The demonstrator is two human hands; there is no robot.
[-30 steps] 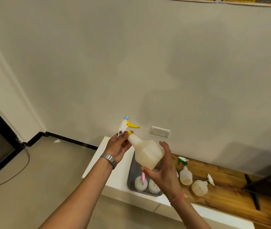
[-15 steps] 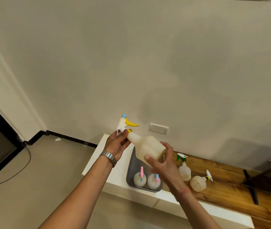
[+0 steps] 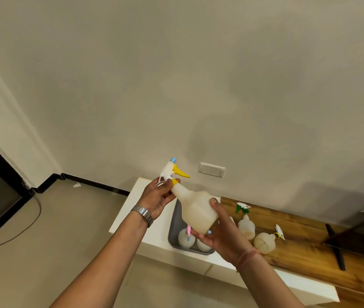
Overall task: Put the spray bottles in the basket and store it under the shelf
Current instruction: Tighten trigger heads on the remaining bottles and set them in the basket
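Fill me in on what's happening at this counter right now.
A person holds a large translucent spray bottle with a yellow trigger in both hands above the grey plastic basket: the left hand grips the neck, the right hand cradles the base. Two round bottles already sit in the basket. A green-topped bottle stands and a yellow-collared one lies on the wooden shelf top.
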